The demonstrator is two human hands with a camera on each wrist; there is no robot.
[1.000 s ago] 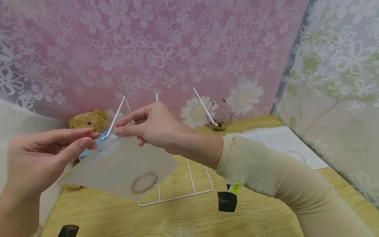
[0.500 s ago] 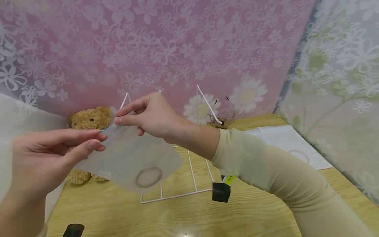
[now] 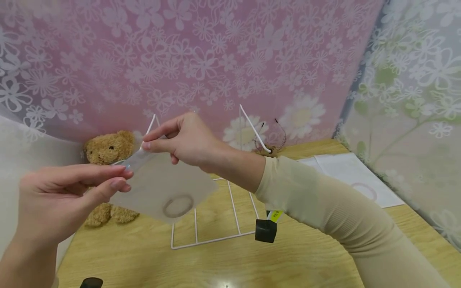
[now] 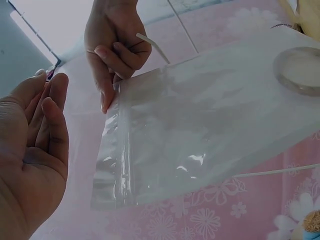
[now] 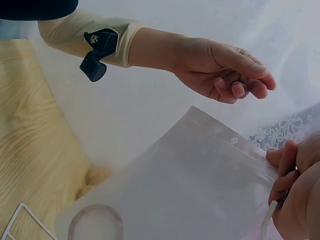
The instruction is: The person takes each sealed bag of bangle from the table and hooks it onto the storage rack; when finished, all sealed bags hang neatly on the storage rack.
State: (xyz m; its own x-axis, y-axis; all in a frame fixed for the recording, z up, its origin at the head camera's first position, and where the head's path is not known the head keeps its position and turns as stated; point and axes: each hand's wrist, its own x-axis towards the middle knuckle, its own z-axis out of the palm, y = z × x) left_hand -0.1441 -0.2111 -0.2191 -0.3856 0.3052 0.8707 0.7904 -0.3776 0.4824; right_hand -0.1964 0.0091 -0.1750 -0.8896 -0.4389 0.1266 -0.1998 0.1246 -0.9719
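Note:
A translucent plastic bag with a round ring mark hangs tilted in the air. My right hand pinches its upper corner between thumb and fingers. To the left is my left hand, fingers loosely bent; the left wrist view shows a gap between this hand and the bag's sealed strip. A small hole shows near the bag's edge in the right wrist view. Behind the bag and right hand stands a white wire rack with upward prongs, partly hidden.
A brown teddy bear sits behind my left hand. Another white bag lies at the right of the wooden table. Farther back is a small brown item with thin curved bands. Black wrist-camera parts show below my right sleeve.
The bag and its ring have risen slightly. My left hand has shifted a little right and down in the head view, while my right hand keeps its pinch. The view itself also shifted slightly.

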